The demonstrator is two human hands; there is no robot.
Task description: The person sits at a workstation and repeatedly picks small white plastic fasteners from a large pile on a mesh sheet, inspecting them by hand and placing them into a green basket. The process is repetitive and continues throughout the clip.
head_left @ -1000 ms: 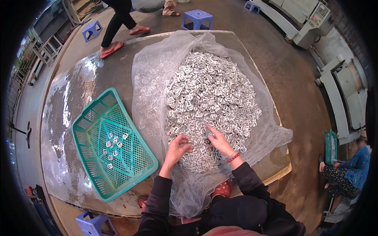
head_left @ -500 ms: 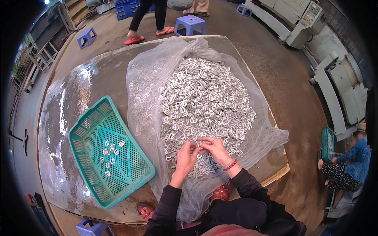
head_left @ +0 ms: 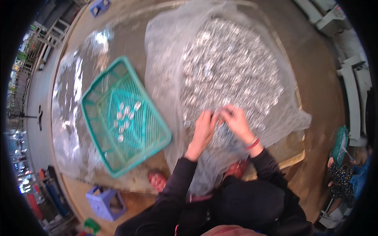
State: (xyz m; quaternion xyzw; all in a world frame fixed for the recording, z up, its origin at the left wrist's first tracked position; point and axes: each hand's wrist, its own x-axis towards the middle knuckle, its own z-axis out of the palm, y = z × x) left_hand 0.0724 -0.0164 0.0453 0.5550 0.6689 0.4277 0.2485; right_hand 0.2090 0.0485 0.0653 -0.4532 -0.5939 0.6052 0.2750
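A broad heap of small silvery metal slide buckles lies on a sheer white mesh cloth. Over the near edge of this heap, my left hand and my right hand meet, fingertips pinched together. Whatever sits between the fingers is blurred and too small to name. A red bead bracelet circles my right wrist. To the left of the hands stands a green plastic basket with several loose buckles on its bottom.
Everything rests on a low, wet, shiny platform. A purple stool stands at the lower left, another at the far left. On the right sits a person in patterned clothes beside a green basket; machines line that side.
The view has swung down and left, so the basket, heap and hands appear higher and farther right. The person walking past has left the picture. My hands stay together over the heap's near edge.
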